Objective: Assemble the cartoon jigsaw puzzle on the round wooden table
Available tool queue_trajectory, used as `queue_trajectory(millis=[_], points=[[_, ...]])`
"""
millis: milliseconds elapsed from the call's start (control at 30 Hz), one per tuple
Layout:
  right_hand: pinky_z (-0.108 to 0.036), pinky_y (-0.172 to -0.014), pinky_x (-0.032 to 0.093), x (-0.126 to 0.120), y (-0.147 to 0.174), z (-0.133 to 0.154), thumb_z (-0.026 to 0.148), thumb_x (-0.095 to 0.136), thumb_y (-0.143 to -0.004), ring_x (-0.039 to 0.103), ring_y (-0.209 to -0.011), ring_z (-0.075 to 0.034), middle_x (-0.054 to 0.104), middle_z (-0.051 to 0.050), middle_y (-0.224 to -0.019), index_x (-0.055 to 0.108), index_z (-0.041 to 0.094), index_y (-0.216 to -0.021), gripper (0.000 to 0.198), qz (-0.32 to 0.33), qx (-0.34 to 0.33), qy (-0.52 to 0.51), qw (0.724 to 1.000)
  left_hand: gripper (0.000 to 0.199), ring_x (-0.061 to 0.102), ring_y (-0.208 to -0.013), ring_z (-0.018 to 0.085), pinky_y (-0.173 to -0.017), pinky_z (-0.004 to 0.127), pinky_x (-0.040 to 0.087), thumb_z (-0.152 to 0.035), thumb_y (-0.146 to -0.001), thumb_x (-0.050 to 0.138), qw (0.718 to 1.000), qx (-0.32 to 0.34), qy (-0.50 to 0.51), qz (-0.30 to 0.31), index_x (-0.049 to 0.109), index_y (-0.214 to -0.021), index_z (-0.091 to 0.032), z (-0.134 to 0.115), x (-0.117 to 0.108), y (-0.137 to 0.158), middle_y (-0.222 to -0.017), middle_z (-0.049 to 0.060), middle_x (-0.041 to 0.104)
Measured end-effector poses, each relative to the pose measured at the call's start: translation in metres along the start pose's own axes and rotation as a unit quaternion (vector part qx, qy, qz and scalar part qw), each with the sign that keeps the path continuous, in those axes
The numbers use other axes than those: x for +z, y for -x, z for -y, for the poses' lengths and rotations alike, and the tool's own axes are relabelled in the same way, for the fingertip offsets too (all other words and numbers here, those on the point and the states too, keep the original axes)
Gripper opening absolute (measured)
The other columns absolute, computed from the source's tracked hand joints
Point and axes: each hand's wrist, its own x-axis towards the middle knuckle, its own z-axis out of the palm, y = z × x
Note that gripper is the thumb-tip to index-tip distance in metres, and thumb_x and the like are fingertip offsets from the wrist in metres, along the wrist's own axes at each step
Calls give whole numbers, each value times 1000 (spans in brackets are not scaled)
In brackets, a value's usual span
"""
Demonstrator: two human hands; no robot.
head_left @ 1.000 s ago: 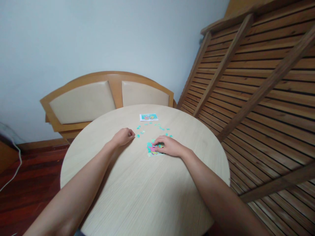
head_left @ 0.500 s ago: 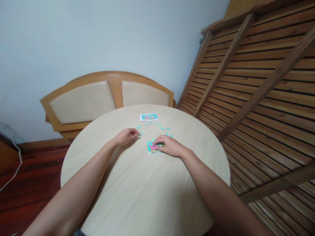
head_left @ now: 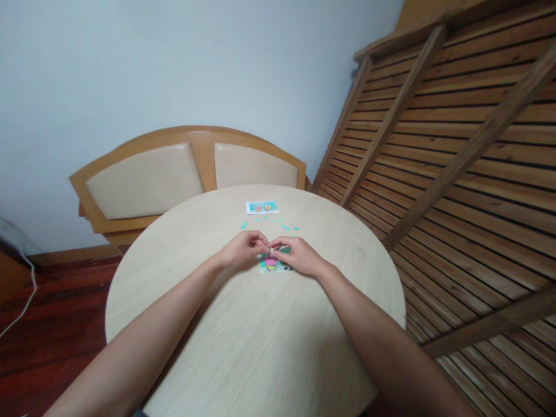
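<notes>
My left hand [head_left: 247, 248] and my right hand [head_left: 299, 255] meet fingertip to fingertip over a partly assembled jigsaw puzzle [head_left: 271, 266]. Between their pinched fingers is a small pale puzzle piece [head_left: 271, 251], partly covered by the fingertips. Pink, yellow and turquoise show on the assembled part, whose upper area is hidden under both hands. Loose turquoise puzzle pieces [head_left: 284, 227] lie in an arc beyond the hands. Behind them is a picture card [head_left: 262, 207] with pink and yellow figures on turquoise.
Everything lies on a round pale wooden table [head_left: 243, 336]. A headboard [head_left: 147, 179] with cream panels stands against the wall behind it. On the right leans a large slatted wooden frame [head_left: 434, 162]. A white cable [head_left: 32, 289] hangs at the far left.
My left hand has moved right, from near the loose pieces to the puzzle, carrying a small piece. My right hand stays over the puzzle, its fingertips now meeting the left ones.
</notes>
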Motion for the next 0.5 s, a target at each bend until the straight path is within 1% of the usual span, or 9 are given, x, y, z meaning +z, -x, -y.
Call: queue_trajectory(millis=[100,167,233,300,367,433,500], points=[[-29,-85,50,-6,0,-4,25,62,-90,69,-91,-18,77,-4,-100,75,20,-108,23,-8,-1,1,1000,37,66,-78,17,-74,30,52,-47,-82,72,999,28,-24,-15,62,-97,-14,0,7,0,-87,6,71],[-30,-87,50,-13,1,-8,24,60,-90,69,-93,-18,77,-5,-103,75,20,-109,24,-18,-5,10,1000,36,67,-90,20,-82,33,54,-45,-86,68,996,52,-72,-17,62,-104,-14,-1,13,3,-100,9,71],[-31,-89,49,-19,1,-13,22,59,-90,68,-98,-19,76,-6,-107,76,19,-108,25,-31,2,19,999,38,66,-104,22,-92,37,52,-42,-89,66,986,83,-143,-5,62,-115,-15,-4,19,8,-115,12,69],[-32,-89,50,-23,2,-19,20,58,-89,68,-99,-20,76,-7,-109,76,19,-107,25,-44,19,24,999,46,62,-115,24,-102,40,48,-39,-91,64,969,128,-209,34,58,-130,-16,-8,26,12,-128,14,65],[-32,-88,50,-26,3,-24,19,58,-88,68,-98,-20,76,-7,-108,76,19,-107,26,-55,35,33,997,54,57,-125,27,-109,42,43,-40,-91,65,948,164,-262,80,53,-139,-17,-10,31,15,-139,15,58],[-32,-88,50,-27,3,-27,19,58,-88,68,-97,-20,76,-7,-107,76,18,-106,25,-66,48,45,996,55,51,-133,30,-113,45,39,-41,-92,64,927,179,-309,113,53,-141,-18,-10,33,16,-146,17,52],[-32,-87,49,-28,4,-29,20,58,-88,67,-95,-20,76,-7,-106,75,18,-105,24,-74,57,54,994,51,48,-136,31,-115,46,37,-42,-94,61,913,177,-345,127,56,-139,-19,-8,32,16,-149,17,48]])
